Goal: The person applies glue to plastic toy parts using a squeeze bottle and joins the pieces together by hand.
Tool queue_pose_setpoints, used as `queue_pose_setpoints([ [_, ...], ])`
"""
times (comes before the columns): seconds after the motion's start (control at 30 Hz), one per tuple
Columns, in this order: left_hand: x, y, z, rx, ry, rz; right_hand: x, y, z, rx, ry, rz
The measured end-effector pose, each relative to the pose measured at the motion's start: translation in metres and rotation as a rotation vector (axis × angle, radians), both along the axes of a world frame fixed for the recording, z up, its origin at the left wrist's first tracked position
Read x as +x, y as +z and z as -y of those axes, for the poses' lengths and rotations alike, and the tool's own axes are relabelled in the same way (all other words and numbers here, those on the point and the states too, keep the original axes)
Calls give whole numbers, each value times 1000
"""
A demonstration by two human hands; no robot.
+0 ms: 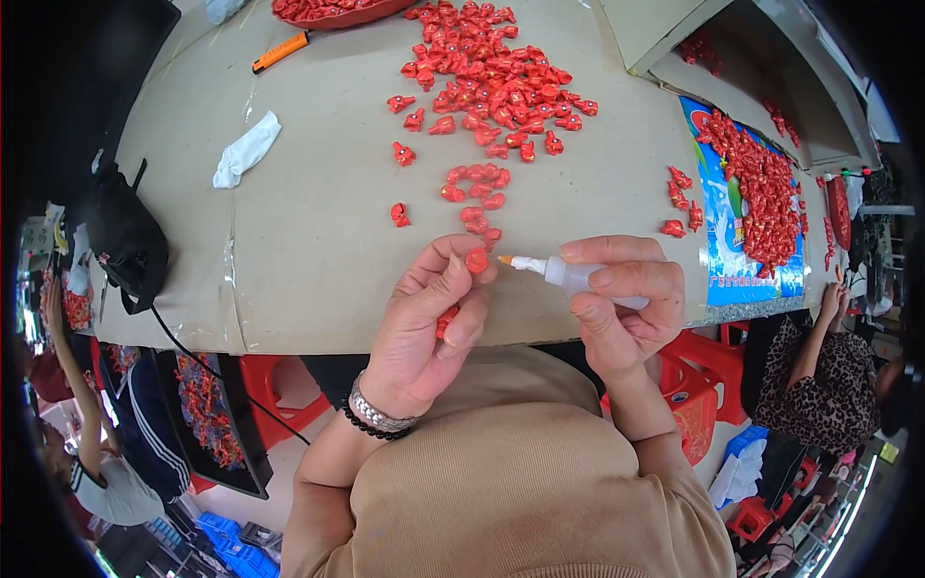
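My left hand (432,313) pinches a small red figurine (476,260) between thumb and forefinger, with another red piece (446,321) tucked under its curled fingers. In my right hand (626,299) is a white paint marker (568,274) with an orange-yellow tip. That tip points left, a short gap away from the figurine. Just beyond my hands, a short trail of red figurines (479,197) runs up to a large heap of them (496,82) on the table. One lone figurine (400,215) lies to the left of the trail.
An orange marker (280,52) and a crumpled white cloth (247,149) lie at left on the table (318,173). A red tray (337,13) of figurines is at the far edge. More figurines (756,193) cover a blue sheet at right, beside a grey cabinet (665,39). Other people sit at both sides.
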State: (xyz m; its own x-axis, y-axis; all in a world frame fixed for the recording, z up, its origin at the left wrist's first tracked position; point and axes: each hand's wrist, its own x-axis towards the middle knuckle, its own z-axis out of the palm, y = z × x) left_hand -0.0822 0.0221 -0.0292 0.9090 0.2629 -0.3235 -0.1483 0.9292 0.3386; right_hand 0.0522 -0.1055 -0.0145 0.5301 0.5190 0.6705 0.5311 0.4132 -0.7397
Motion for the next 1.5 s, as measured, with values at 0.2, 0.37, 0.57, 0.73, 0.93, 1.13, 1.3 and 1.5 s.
queue_pose_setpoints([
  [0.2,0,1,-1,9,3,31,1,1,-1,-13,-1,9],
  [0.37,0,2,0,26,25,22,-1,0,-2,-6,0,29],
  [0.57,0,5,-1,53,61,-10,-2,1,2,-3,15,3],
  [0.73,-1,3,0,55,73,10,-4,-2,1,7,29,-21],
  [0.93,0,3,0,55,99,20,-5,-3,2,14,44,-34],
  [1.13,0,3,1,55,109,17,-5,-4,1,4,39,-27],
  [1.3,0,3,1,49,116,21,-5,-4,1,-1,36,-16],
  [1.5,-1,4,1,37,98,-14,-1,-3,-1,6,12,10],
])
